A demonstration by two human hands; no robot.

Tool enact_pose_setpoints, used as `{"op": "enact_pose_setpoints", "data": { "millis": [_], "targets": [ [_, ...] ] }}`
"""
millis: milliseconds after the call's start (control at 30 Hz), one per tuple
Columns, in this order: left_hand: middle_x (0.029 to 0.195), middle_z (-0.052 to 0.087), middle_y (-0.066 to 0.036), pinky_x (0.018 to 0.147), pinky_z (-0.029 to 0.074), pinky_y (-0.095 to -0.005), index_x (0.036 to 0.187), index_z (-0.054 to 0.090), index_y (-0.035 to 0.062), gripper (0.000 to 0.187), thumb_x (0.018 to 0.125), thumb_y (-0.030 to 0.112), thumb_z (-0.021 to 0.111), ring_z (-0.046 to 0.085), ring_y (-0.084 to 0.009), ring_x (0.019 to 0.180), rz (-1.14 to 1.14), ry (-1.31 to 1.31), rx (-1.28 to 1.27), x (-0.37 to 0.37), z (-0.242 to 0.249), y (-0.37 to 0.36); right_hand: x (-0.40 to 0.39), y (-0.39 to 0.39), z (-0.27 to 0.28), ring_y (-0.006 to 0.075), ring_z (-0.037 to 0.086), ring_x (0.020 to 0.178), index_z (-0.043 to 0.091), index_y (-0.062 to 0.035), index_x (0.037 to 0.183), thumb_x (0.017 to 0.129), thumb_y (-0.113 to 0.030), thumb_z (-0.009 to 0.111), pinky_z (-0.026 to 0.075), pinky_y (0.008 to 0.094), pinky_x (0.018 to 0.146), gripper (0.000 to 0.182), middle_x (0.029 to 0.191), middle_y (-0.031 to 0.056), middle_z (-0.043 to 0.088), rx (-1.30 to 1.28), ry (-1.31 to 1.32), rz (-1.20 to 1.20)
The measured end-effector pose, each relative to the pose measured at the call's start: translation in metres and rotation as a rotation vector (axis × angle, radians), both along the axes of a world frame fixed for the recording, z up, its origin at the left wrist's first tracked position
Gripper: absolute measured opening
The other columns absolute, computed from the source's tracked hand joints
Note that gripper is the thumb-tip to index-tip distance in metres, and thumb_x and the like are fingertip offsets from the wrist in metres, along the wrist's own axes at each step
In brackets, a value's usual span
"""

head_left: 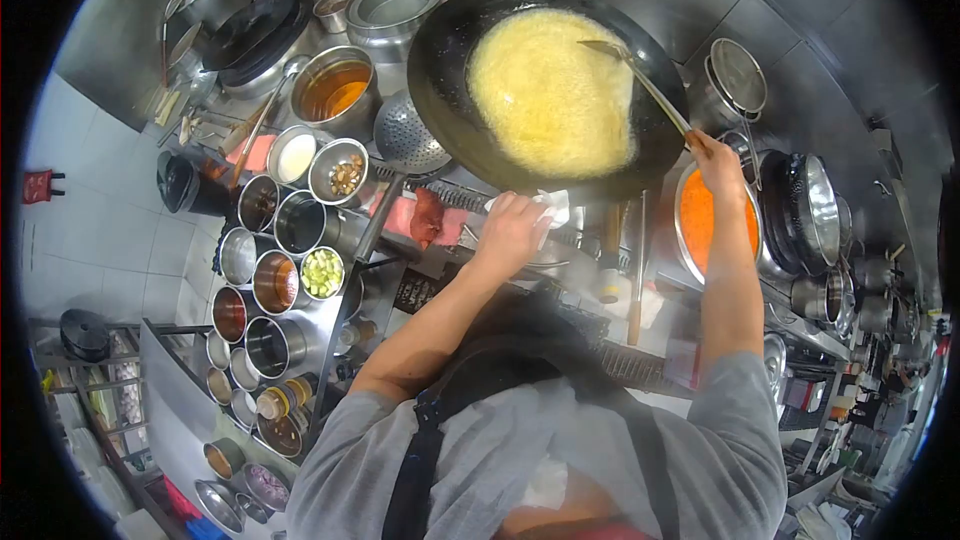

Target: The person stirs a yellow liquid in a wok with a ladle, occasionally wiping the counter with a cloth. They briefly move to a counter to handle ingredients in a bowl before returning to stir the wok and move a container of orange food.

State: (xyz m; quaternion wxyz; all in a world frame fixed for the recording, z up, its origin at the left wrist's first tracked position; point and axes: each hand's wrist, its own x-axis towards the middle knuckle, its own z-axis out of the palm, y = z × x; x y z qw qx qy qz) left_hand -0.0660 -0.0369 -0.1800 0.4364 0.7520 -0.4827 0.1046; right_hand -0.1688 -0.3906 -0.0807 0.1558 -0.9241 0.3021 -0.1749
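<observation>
Head view, one entry. My left hand (512, 230) is closing its fingers around a white cloth (548, 206) bunched against the near rim of the wok (450, 70), gripping pan and cloth together. My right hand (716, 156) is wrapping shut around the long handle of a ladle (640, 80), whose bowl is resting out ahead of my fingertips in the yellow egg mixture (550, 90) that is filling most of the wok's floor. Risks, as I am judging them: the cloth is sitting close to the burner edge below my left knuckles and could scorch or slip, letting the tilted wok swing; the mixture is lying high toward the far wall, so a hard push of the ladle could send it over the rim. Pose: my left forearm is reaching straight forward, wrist low, palm down over the rim; my right arm is stretching out long, elbow nearly straight, wrist cocked upward. Just under my right wrist a basin of orange sauce (712, 220) is standing. Off beyond my left hand, round seasoning tins (300, 223) are clustering in rows, one holding chopped green vegetable (322, 272), with a perforated strainer (408, 135) and a pot of amber oil (335, 90) farther up.
</observation>
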Motion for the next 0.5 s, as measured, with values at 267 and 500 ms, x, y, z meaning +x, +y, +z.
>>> {"op": "enact_pose_setpoints", "data": {
  "millis": [267,500],
  "targets": [
    [0.085,0.060,-0.015,0.081,0.044,-0.0456,0.090,0.064,0.0021,0.014,0.082,0.013,0.067,0.055,-0.0347,0.086,0.012,-0.002,-0.014,0.001,0.000,-0.003,-0.106,0.038,0.101,0.0261,0.071,0.090,0.068,-0.0024,0.112,0.085,-0.022,0.069,0.051,0.0337,0.081,0.034,0.098,0.0222,0.070,0.056,0.061,-0.148],
    [0.087,0.059,-0.014,0.085,0.043,-0.0453,0.091,0.064,0.0024,0.013,0.083,0.013,0.066,0.054,-0.0344,0.088,0.005,0.029,-0.008,0.001,-0.004,-0.003,-0.148,0.080,0.109,0.0212,0.072,0.083,0.069,0.0012,0.108,0.076,-0.006,0.073,0.053,0.0311,0.073,0.033,0.092,0.0214,0.071,0.098,0.144,-0.120]
  ]
}}
